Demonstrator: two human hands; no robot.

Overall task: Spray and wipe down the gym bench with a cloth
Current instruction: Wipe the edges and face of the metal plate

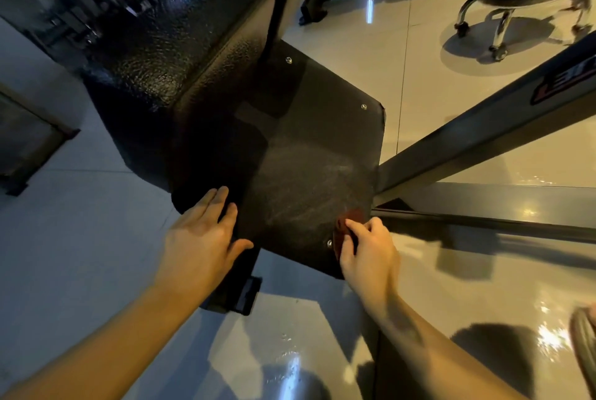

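Tiled floor (425, 87), one bench (306, 170), left hand (200, 238) flat on it, right hand (371, 253) gripping one seemingly reddish cloth (352, 217).

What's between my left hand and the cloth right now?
Only bare black bench panel, faintly streaked, lies between the left hand and the cloth that the right hand grips; a screw sits beside the cloth. The head view shows it.

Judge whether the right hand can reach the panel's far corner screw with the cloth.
Probably yes: the right hand grips the cloth on the black panel, and nothing lies between it and that screw.
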